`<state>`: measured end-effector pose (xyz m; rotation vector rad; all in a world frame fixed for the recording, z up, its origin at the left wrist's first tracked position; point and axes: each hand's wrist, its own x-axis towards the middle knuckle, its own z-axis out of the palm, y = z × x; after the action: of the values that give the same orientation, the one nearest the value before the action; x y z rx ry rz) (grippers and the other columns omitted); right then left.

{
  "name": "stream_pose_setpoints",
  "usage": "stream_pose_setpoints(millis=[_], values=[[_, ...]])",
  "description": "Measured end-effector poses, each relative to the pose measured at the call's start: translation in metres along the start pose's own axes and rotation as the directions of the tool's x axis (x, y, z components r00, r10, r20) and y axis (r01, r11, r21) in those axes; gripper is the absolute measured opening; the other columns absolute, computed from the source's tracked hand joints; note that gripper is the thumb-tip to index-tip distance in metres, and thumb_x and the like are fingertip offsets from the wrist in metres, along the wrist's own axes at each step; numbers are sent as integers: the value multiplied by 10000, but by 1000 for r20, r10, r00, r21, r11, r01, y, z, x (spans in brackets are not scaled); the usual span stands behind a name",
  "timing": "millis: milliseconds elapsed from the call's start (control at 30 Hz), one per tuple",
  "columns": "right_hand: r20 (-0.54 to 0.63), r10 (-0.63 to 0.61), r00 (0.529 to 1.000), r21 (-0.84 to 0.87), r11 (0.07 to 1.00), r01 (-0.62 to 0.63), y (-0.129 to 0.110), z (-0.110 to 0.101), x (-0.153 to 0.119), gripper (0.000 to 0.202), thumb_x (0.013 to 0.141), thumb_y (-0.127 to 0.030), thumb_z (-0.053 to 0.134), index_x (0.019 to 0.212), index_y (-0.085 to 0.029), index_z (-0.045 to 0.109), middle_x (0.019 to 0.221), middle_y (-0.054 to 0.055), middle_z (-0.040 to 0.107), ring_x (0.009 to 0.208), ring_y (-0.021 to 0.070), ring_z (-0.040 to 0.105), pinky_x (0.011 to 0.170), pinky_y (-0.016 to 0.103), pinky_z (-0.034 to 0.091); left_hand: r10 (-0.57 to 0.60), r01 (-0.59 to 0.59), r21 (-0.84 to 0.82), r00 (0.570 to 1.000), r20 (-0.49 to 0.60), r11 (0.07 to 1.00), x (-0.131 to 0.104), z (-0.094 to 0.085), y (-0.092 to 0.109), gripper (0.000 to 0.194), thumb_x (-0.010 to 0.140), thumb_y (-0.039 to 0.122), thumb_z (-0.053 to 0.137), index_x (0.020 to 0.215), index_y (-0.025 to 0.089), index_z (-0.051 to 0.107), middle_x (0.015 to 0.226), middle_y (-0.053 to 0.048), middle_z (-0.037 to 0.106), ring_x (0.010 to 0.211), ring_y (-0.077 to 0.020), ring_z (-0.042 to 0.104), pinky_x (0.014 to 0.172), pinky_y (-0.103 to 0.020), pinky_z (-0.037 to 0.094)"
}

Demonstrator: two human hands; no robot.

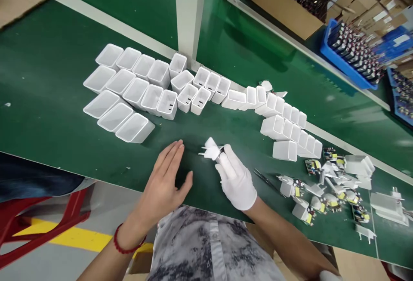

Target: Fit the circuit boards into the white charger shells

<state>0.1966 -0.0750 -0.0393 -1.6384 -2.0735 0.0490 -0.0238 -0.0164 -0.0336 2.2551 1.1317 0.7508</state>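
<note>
My right hand (237,182), in a white glove, grips a white plug piece (212,149) whose prongs point left. Part of that piece is hidden behind the gloved fingers. Bare and empty, my left hand (167,182) hovers at or rests on the table's front side, fingers stretched out and thumb apart; I cannot tell whether it touches the surface. Beyond it stand rows of white open-topped plastic casings (135,128). Right of the gloved hand lie dark tweezers (266,179) and loose circuit boards with white plug parts (290,186).
More white casings (284,150) stand in rows at the right. A pale post (190,14) rises behind the green table (41,96). Across it are a cardboard box (284,10) and a blue tray (350,63) of components. A red stool (71,212) is at lower left.
</note>
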Motion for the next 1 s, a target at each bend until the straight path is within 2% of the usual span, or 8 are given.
stream_pose_setpoints(millis=[100, 233, 367, 467, 567, 667, 767, 1000], values=[[14, -36, 999, -33, 999, 36, 0, 4, 1, 735, 936, -120, 546, 1559, -265, 184, 1405, 163, 552, 1231, 300, 598, 868, 414, 625, -12, 13, 24, 999, -38, 1000, -4, 3, -7, 689, 900, 137, 584, 1514, 156, 270, 1462, -186, 469, 1389, -328, 405, 1103, -523, 446], [-89, 7, 996, -4, 1000, -7, -6, -3, 8, 788, 922, -115, 577, 1566, -300, 162, 1457, 137, 500, 1203, 295, 619, 845, 393, 634, -8, 9, 25, 999, -47, 1000, -2, 6, -9, 671, 894, 137, 595, 1498, 161, 304, 1433, -173, 504, 1372, -324, 428, 1102, -523, 449], [-22, 42, 999, 61, 997, -41, -9, 4, 10, 736, 946, -125, 535, 1564, -314, 183, 1495, 99, 459, 1281, 279, 555, 926, 388, 606, -31, 32, 23, 998, -50, 999, 0, 2, -3, 672, 910, 203, 606, 1507, 208, 298, 1405, -151, 536, 1360, -345, 442, 1072, -551, 469], [-9, 95, 995, 264, 960, -89, -7, 4, 8, 640, 953, -160, 545, 1518, -352, 314, 1511, 48, 446, 1304, 260, 533, 978, 399, 582, -151, 153, -76, 988, 28, 985, 4, -2, 8, 652, 931, 288, 593, 1508, 257, 292, 1451, -139, 494, 1381, -359, 416, 801, -392, 636], [4, 341, 940, 552, 783, -286, -4, -6, 13, 468, 989, -230, 501, 1440, -345, 457, 1495, 24, 471, 1326, 253, 510, 1029, 431, 547, -228, 255, -226, 964, 138, 940, 13, -1, 16, 661, 940, 346, 578, 1514, 282, 257, 1533, -129, 395, 1392, -346, 409, 467, -204, 580], [198, 428, 882, 694, 574, -435, -1, -12, 26, 386, 979, -335, 543, 1364, -342, 558, 1457, 19, 518, 1341, 262, 493, 1121, 479, 445, -163, 194, -251, 977, 139, 948, 21, 8, 17, 603, 957, 322, 556, 1492, 281, 281, 1475, -121, 475, 1376, -321, 436, 712, -321, 644], [348, 369, 862, 768, 415, -488, 0, -9, 39, 288, 947, -381, 599, 1220, -343, 681, 1368, 13, 605, 1305, 250, 535, 1143, 461, 414, -62, 79, -208, 994, 86, 975, 25, 17, 11, 463, 971, 272, 537, 1410, 273, 390, 1341, -106, 597, 1349, -305, 466, 1009, -507, 528], [545, 336, 768, 780, 134, -612, 6, -6, 46, 367, 871, -462, 684, 1203, -304, 694, 1414, 26, 564, 1326, 271, 511, 1136, 472, 413, -24, 42, -191, 995, 96, 981, 26, 20, 4, 357, 973, 257, 537, 1324, 239, 474, 1277, -105, 633, 1311, -285, 495, 1036, -494, 486]])
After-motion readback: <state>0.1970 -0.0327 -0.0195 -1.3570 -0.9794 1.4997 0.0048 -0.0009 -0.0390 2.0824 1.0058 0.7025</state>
